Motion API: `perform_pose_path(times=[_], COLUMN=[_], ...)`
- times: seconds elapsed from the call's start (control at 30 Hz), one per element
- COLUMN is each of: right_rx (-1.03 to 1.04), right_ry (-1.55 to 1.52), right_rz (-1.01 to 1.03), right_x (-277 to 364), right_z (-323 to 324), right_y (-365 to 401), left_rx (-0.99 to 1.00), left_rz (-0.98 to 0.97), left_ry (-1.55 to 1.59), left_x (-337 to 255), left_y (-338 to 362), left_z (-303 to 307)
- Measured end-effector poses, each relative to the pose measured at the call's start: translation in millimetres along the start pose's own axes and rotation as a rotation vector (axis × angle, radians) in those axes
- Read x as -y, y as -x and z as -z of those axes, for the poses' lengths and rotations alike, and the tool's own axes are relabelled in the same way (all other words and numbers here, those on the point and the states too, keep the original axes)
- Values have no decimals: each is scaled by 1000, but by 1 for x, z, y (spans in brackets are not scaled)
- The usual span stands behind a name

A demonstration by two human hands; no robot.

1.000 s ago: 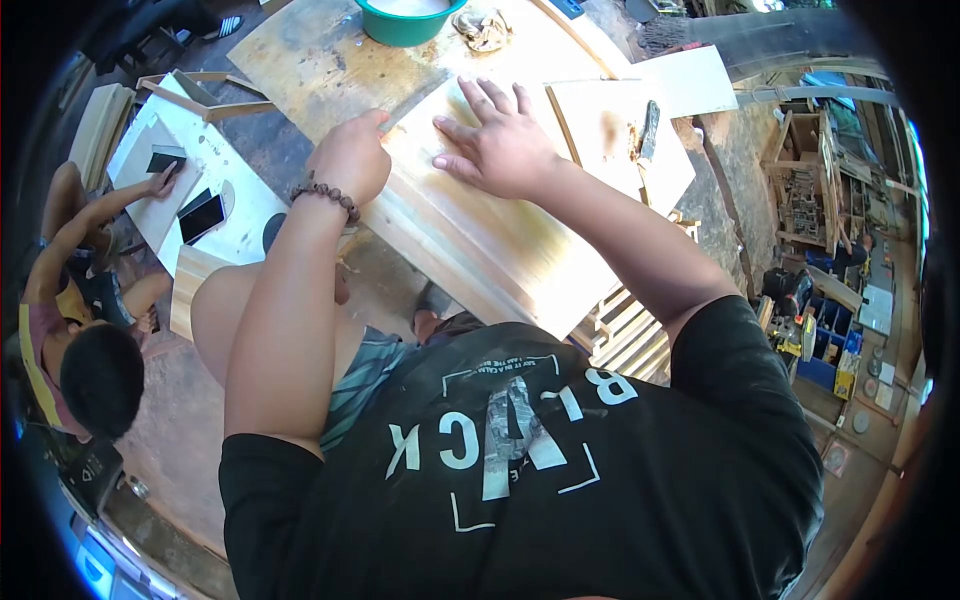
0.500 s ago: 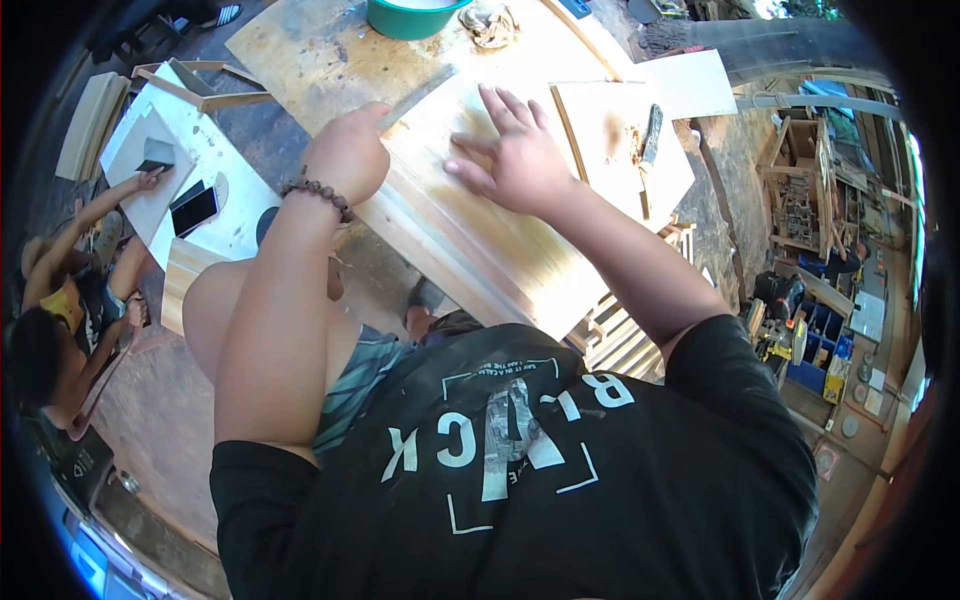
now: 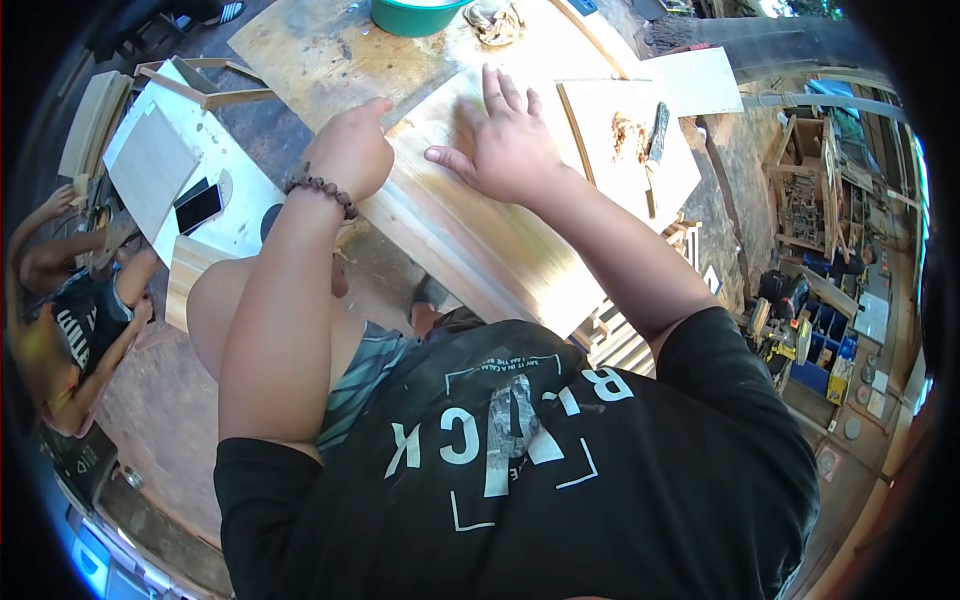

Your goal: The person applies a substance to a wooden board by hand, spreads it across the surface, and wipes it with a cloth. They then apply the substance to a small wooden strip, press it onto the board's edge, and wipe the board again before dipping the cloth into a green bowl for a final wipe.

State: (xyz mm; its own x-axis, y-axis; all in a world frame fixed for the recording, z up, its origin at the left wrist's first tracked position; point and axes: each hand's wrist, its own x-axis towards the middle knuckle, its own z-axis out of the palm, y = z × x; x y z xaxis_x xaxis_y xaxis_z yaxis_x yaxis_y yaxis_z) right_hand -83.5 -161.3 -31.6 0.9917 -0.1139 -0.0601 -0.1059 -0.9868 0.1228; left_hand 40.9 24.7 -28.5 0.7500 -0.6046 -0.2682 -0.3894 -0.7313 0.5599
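My right hand (image 3: 515, 150) lies flat on the wooden board (image 3: 480, 245) on the desk (image 3: 300, 60), fingers spread apart. My left hand (image 3: 350, 150) rests at its edge with fingers curled; whether they grip it I cannot tell.

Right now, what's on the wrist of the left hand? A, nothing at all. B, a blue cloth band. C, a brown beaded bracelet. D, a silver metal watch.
C: a brown beaded bracelet rings the wrist of the left hand, which sits curled at the edge of the pale wooden panel.
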Motion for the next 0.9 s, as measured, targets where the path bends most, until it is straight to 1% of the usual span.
perform_pose_path(times=[0.07, 0.17, 0.27, 0.3, 0.4, 0.5, 0.63, 0.73, 0.83, 0.9], right_rx=[-72, 57, 97, 92, 20, -26, 94, 98, 8, 57], right_ry=[-125, -320, -306, -259, -148, -181, -142, -53, -167, -178], right_rz=[75, 114, 25, -12, -7, 62, 107, 58, 74, 118], right_x=[0, -9, -18, -15, -2, 8, 8, 3, 5, 1], right_z=[0, -17, -13, -12, -7, -24, -7, 9, -17, -16], right_y=[-4, -12, -7, -4, -2, -7, 6, 4, -4, 2], left_rx=[2, -2, 12, 9, 8, 19, 19, 19, 35, 41], left_rz=[-14, -10, -7, -8, -14, -8, 2, -20, -26, -14], left_ry=[3, -22, -12, -3, 11, -3, -9, 36, 47, 35], left_x=[1, -4, -3, -2, 1, 1, 0, 8, 2, -1], left_y=[-3, -2, 0, 2, 3, 0, 4, 1, 1, 2], left_z=[-3, -2, -1, -1, -2, -2, -1, -4, -3, 1])
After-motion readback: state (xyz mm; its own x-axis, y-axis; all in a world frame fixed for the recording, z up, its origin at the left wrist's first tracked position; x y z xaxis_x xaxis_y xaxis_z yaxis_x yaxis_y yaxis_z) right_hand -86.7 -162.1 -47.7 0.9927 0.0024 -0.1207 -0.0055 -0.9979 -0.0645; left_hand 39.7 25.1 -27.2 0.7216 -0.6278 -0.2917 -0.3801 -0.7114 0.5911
